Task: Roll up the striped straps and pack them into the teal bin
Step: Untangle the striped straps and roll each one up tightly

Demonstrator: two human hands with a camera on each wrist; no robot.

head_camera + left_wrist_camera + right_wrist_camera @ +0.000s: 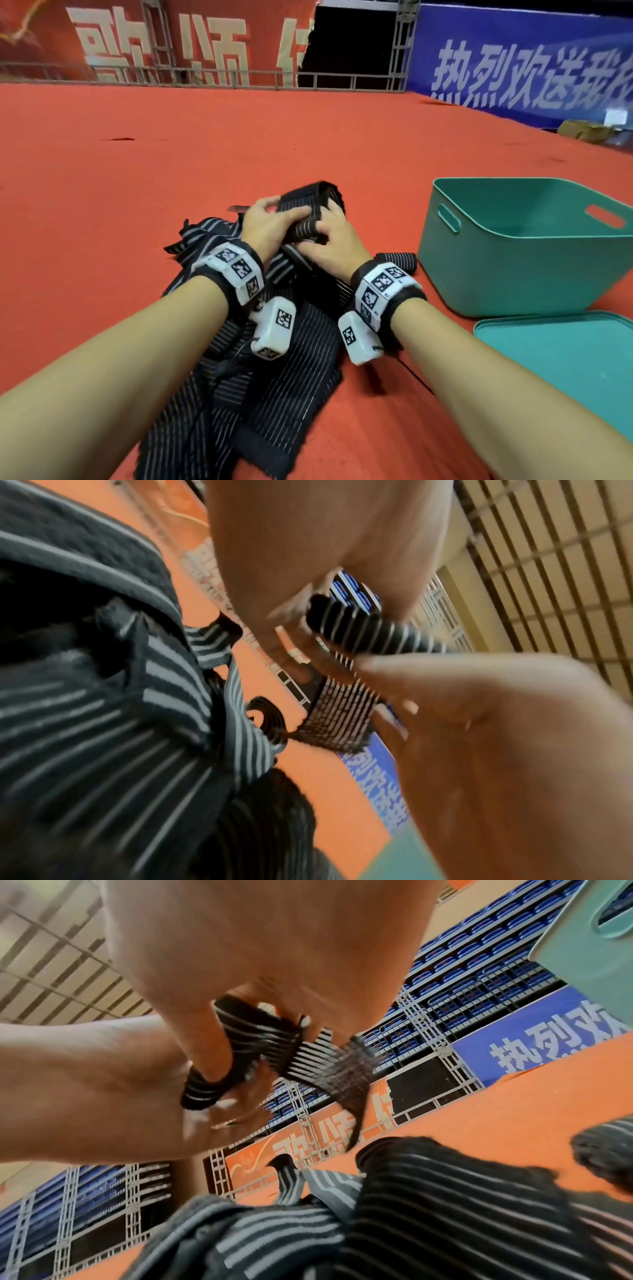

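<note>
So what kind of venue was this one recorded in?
Probably an indoor sports arena or event hall: a wide red carpet, tiers of blue seats behind metal truss fencing, and large banners along the edge.
</note>
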